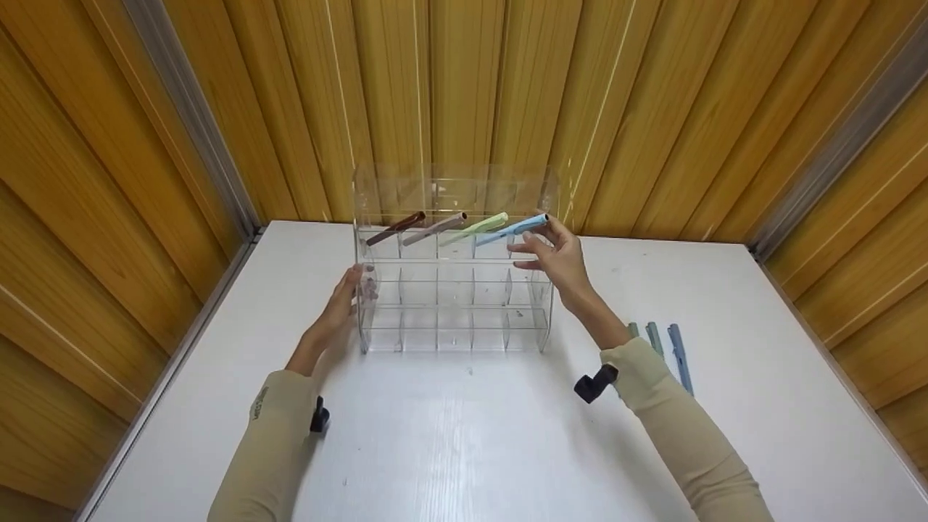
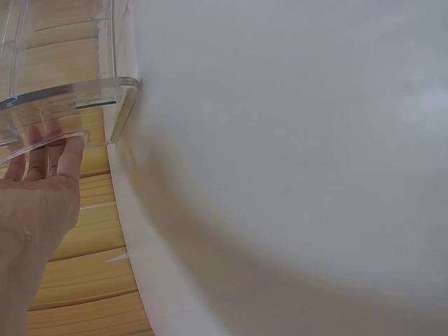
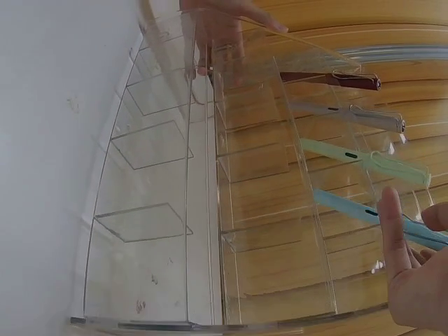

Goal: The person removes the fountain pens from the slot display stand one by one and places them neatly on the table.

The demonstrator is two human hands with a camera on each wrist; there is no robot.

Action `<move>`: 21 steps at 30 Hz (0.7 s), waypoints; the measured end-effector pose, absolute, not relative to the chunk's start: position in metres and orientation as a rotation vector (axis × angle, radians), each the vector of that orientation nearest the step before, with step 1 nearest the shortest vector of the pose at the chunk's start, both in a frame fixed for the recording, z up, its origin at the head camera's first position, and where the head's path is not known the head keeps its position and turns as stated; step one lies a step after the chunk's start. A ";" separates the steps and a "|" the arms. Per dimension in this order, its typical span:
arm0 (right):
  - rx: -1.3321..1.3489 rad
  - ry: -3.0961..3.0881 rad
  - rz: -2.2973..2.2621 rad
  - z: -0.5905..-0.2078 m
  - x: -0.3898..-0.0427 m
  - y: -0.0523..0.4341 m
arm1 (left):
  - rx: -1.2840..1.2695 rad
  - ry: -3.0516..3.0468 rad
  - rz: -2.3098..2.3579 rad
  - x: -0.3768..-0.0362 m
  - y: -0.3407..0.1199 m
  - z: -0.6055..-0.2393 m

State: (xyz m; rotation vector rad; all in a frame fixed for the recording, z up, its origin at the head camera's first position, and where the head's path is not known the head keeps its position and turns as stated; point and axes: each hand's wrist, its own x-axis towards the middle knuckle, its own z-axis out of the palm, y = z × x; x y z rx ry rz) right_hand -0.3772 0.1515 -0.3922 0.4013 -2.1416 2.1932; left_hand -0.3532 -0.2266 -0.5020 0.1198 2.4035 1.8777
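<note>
A clear acrylic organizer (image 1: 453, 319) with rows of compartments stands on the white table (image 1: 464, 435). Its top row holds a brown pen (image 1: 395, 228), a grey pen (image 1: 435, 229), a light green pen (image 1: 475, 228) and a light blue pen (image 1: 511, 230), all slanting out. My right hand (image 1: 558, 254) pinches the outer end of the light blue pen (image 3: 343, 206). My left hand (image 1: 341, 301) lies flat with straight fingers against the organizer's left wall (image 2: 70, 98). In the right wrist view the organizer (image 3: 161, 231) shows its lower compartments holding no pens.
Three loose pens (image 1: 663, 344) lie on the table to the right, partly hidden behind my right sleeve. Wooden panel walls close in the table at the back and both sides. Bare table stretches in front of the organizer.
</note>
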 end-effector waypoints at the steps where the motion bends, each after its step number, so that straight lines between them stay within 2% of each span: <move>1: 0.391 -2.141 2.200 -0.392 -0.378 0.149 | 0.121 2.399 1.883 -0.353 -0.226 -0.502; 21: 0.378 -2.102 2.197 -0.392 -0.385 0.139 | 0.083 2.402 1.874 -0.353 -0.227 -0.501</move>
